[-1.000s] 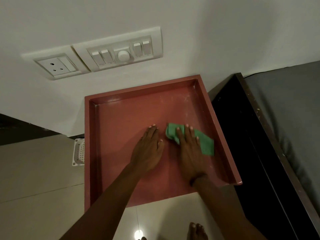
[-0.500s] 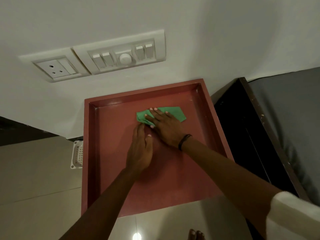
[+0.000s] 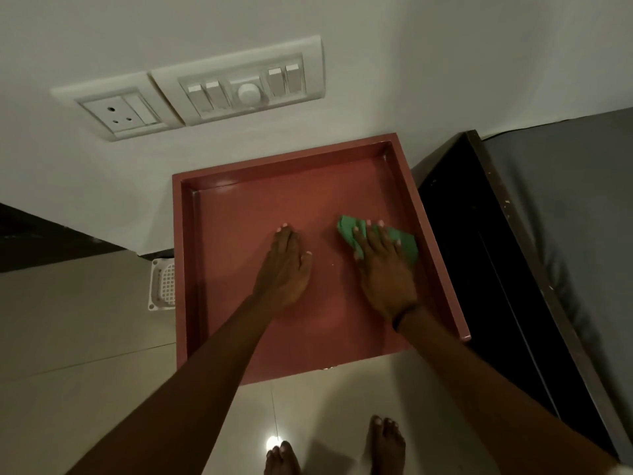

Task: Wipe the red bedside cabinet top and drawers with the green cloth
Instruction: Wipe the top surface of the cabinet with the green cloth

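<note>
Right hand (image 3: 385, 269): fingers (image 3: 381, 231) spread flat, pressing the green cloth (image 3: 407, 245) onto the recessed top of the red bedside cabinet (image 3: 239, 214). The palm hides most of the cloth; only a crumpled corner beyond the fingertips and a strip toward the right rim show. Dark band at the wrist. Left hand (image 3: 284, 265): fingers together, palm flat on the bare surface just left of centre, apart from the cloth.

Drawers not visible from this overhead view; only the top and its raised rim show. The right front corner of the rim looks chipped, but it is hard to be sure. A white grille-like object (image 3: 164, 284) on the floor is half hidden behind the cabinet's left edge. Bare feet (image 3: 387, 447) cut off at the bottom edge. Bed (image 3: 565, 217) to the right, its dark frame side lost in shadow.

Change from half a second ago: cloth and right hand have swung from the back centre of the top to the right side; left hand sits slightly further forward.
</note>
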The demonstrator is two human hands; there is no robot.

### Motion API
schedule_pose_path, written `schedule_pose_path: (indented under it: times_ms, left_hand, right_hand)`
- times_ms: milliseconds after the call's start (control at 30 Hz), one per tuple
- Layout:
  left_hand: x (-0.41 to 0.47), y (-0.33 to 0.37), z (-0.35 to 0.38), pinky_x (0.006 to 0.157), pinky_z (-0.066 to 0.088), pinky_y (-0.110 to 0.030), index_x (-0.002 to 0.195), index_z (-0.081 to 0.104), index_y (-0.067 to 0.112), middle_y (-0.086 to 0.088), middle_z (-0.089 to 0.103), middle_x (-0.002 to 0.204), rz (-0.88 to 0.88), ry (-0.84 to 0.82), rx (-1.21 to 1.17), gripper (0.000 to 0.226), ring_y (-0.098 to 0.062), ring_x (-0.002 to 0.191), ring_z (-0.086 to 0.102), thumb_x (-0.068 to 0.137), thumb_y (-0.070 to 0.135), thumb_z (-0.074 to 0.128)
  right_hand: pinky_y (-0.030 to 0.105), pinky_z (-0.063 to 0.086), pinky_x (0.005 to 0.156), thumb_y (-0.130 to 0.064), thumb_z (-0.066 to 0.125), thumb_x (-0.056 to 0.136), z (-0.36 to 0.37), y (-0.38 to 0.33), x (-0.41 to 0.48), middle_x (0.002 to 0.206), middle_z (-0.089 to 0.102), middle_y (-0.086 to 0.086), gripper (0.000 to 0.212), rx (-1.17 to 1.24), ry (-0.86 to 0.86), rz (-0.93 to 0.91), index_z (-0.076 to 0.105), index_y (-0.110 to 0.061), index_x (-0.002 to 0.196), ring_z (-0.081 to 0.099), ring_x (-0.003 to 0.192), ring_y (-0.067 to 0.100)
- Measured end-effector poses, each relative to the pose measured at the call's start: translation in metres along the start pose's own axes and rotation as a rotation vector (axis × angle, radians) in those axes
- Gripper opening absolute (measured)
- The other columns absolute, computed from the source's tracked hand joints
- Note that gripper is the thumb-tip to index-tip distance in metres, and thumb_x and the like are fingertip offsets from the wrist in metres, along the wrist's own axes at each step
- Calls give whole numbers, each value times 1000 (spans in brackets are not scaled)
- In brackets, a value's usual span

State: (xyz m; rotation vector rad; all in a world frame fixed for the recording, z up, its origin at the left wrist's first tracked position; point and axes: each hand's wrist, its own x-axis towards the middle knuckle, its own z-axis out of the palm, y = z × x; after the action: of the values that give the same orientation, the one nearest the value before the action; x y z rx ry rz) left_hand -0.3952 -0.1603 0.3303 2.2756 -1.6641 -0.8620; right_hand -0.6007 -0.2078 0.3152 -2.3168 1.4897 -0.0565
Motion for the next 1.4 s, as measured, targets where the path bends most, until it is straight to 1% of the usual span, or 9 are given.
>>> schedule_pose_path:
  times_ms: [100, 300, 533, 667, 867, 1033, 1167, 1267, 1400]
  left_hand:
    - [-8, 8, 5, 127, 7, -40, 156, 20, 3, -13, 7, 168, 69, -7, 79, 63, -26, 156, 2, 105, 36, 36]
    - [-23, 8, 17, 125, 4, -35, 157, 16, 3, -11, 3, 168, 133, -53, 130, 65, -24, 156, -2, 105, 35, 38]
    - [-23, 5, 14, 126, 6, -40, 158, 13, 6, -8, -1, 169, 119, -82, 110, 63, -21, 156, -6, 106, 32, 36]
    - [-24, 7, 17, 125, 3, -40, 159, 8, 8, -6, -6, 169, 92, -104, 101, 64, -20, 155, -10, 106, 33, 33]
    - [-19, -1, 18, 125, 7, -41, 159, 11, 8, -6, -3, 169, 129, -82, 114, 63, -20, 156, -7, 105, 30, 36]
    - [-19, -5, 11, 127, 9, -42, 159, 10, 8, -6, -4, 169, 148, -140, 125, 63, -20, 156, -8, 105, 30, 35]
    - [-19, 0, 11, 127, 6, -42, 159, 8, 8, -7, -7, 168, 150, -167, 125, 63, -21, 156, -10, 106, 28, 33]
    - [-21, 4, 12, 126, 3, -40, 159, 9, 8, -6, -6, 168, 129, -184, 77, 62, -20, 155, -11, 105, 27, 33]
    - [-13, 3, 5, 127, 0, -35, 158, 15, 4, -9, 0, 168, 108, -201, 45, 59, -21, 156, -6, 105, 26, 32]
  right_hand:
    - [56, 16, 122, -35, 22, 102, 18, -20, -79, 167, 7, -1, 58, -22, -114, -105, 13, -28, 159, -2, 154, 25]
    - [48, 21, 115, -23, 54, 83, 46, -44, -179, 161, 31, -5, 72, -77, -120, -250, 36, -26, 153, 21, 151, 19]
    - [49, 27, 120, 3, 40, 82, 36, -17, -169, 166, 13, 8, 81, -86, 29, 186, 17, -15, 158, 10, 154, 27]
    - [49, 19, 123, 1, 40, 90, 30, -21, -127, 165, 6, 20, 76, 53, 71, 341, 7, -5, 158, 3, 153, 35]
    - [47, 18, 124, -8, 36, 102, 4, -5, -4, 163, 14, 22, 61, 177, 121, 355, 12, -4, 157, 8, 153, 34]
    - [42, 27, 121, -19, 35, 105, 10, 15, -63, 165, 16, 11, 58, 96, 103, 242, 14, -15, 159, 10, 154, 24]
    - [49, 25, 121, -24, 31, 106, 21, 5, -126, 166, 13, 9, 56, 146, 104, 368, 13, -18, 159, 5, 154, 23]
    - [47, 14, 124, -17, 36, 104, 36, -36, -125, 164, 15, 17, 56, 148, 163, 438, 21, -6, 156, 6, 153, 31]
    - [47, 12, 124, -11, 44, 96, 61, -116, -124, 165, 8, 13, 67, 168, 83, 278, 17, -9, 157, 2, 153, 31]
